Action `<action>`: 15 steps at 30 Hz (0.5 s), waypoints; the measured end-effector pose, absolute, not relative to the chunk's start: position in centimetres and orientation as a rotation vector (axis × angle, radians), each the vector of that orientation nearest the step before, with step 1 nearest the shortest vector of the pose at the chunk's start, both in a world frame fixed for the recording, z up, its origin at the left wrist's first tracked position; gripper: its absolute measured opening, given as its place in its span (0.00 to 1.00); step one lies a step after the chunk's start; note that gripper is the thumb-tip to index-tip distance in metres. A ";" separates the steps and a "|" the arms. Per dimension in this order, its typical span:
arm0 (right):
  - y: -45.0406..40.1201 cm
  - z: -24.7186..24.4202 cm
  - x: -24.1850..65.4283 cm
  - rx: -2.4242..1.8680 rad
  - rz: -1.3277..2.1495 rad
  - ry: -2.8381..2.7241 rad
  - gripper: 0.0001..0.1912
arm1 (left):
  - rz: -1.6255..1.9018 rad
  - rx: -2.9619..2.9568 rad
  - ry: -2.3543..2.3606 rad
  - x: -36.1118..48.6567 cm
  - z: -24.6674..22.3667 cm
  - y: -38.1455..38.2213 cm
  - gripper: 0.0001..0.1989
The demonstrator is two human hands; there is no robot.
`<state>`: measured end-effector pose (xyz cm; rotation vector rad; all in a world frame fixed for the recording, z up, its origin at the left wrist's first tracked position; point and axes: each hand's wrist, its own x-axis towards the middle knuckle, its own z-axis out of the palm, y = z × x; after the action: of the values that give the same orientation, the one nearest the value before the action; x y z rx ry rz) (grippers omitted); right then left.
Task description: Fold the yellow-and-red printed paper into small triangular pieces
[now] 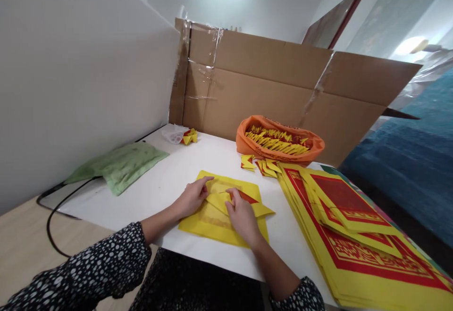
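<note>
A folded piece of yellow paper (263, 209) with a red patch lies slantwise between my hands, pointed at its right end. My left hand (194, 197) pinches its left end, thumb bent in and index finger reaching forward. Fingers of my right hand (242, 215) are closed on its middle, beside the red part. Under both hands a square yellow paper sheet (215, 233) rests flat on the white table surface, its back side up with a faint print showing through.
Printed red and yellow sheets (354, 249) are stacked at the right. Behind stands an orange bag (244, 143) full of folded papers, with several loose folded pieces (266, 167) before it. A green cloth pad (123, 162) lies left, near a black cable (49, 226). Cardboard (262, 75) walls the back.
</note>
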<state>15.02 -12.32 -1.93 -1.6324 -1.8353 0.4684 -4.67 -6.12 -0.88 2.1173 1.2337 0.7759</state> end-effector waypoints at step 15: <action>-12.6 -1.1 14.3 -1.811 0.254 -2.047 0.13 | 0.526 2.748 1.304 -4.3 -0.6 -7.1 0.14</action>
<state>14.31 -12.63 -1.08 -1.8112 -2.0466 0.2540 -4.25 -7.06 -0.63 2.7479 1.3043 0.5258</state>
